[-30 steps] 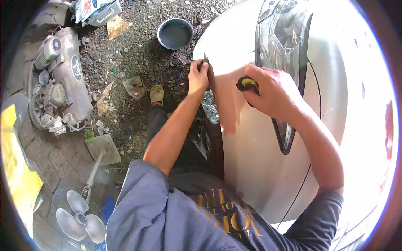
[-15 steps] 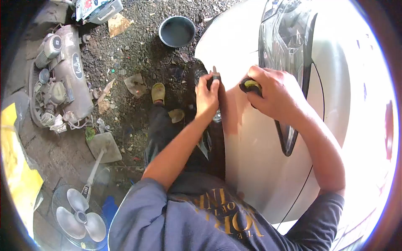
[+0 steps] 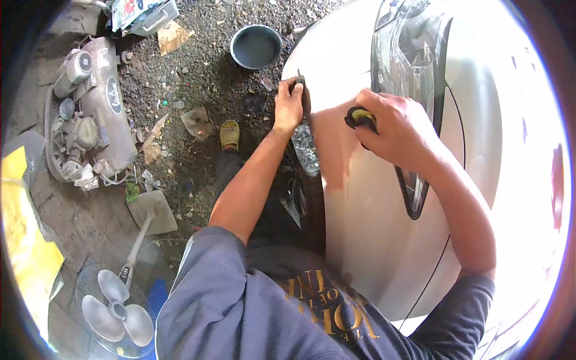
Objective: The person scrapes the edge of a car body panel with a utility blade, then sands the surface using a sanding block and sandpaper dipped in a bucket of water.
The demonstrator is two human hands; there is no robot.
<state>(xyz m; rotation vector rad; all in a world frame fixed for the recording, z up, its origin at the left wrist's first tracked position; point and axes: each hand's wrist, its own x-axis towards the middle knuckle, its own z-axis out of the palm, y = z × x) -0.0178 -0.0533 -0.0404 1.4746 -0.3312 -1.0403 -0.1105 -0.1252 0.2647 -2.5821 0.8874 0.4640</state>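
Note:
My left hand (image 3: 289, 109) is closed around a dark, narrow object (image 3: 300, 81) with a thin tip, at the edge of the white car bumper (image 3: 372, 240). What kind of tool it is, I cannot make out. In my right hand (image 3: 399, 129) is a black-and-yellow handle (image 3: 360, 116), gripped over the bumper beside the headlight (image 3: 414, 66); its other end is hidden by the hand. A pinkish-tan patch (image 3: 333, 135) covers part of the bumper between both hands.
A dark bucket of greyish liquid (image 3: 256, 48) stands on the gravel ahead. To the left are an air compressor (image 3: 96, 111), a standing fan (image 3: 117, 311) and a yellow sheet (image 3: 27, 228). A plastic bin (image 3: 153, 19) sits at the upper left.
My left hand has moved forward and slightly left along the bumper's edge with the dark object, uncovering more of the tan patch. My right hand has barely shifted.

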